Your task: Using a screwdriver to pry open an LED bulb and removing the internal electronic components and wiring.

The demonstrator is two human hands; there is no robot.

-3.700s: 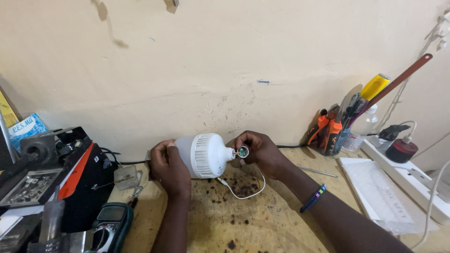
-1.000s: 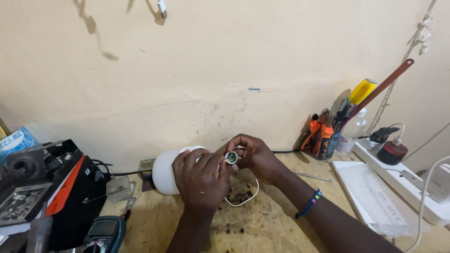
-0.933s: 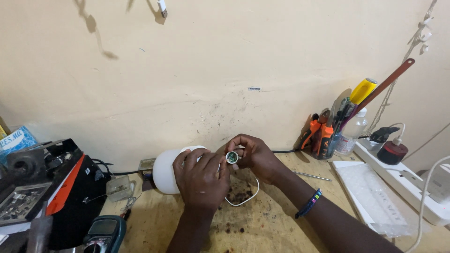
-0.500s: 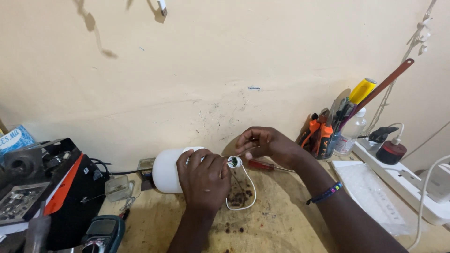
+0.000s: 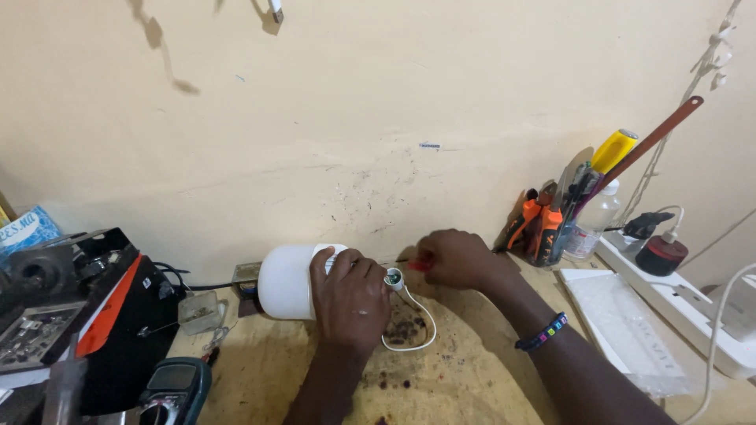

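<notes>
My left hand grips a large white bulb lying sideways over the wooden bench, its narrow base end pointing right. A thin white wire loops from the base down onto the bench. My right hand is a little to the right of the base, near the wall, closed around a small red-handled tool. A beaded band sits on my right wrist.
A cup of pliers, screwdrivers and a long brown rod stands at the right by the wall. A white power strip and a plastic sheet lie at far right. A black and red device, a meter and a small clear box sit left.
My right hand has left the bulb's base and moved right toward the wall, where it now grips a red-handled tool. The left hand has kept its grip on the bulb.
</notes>
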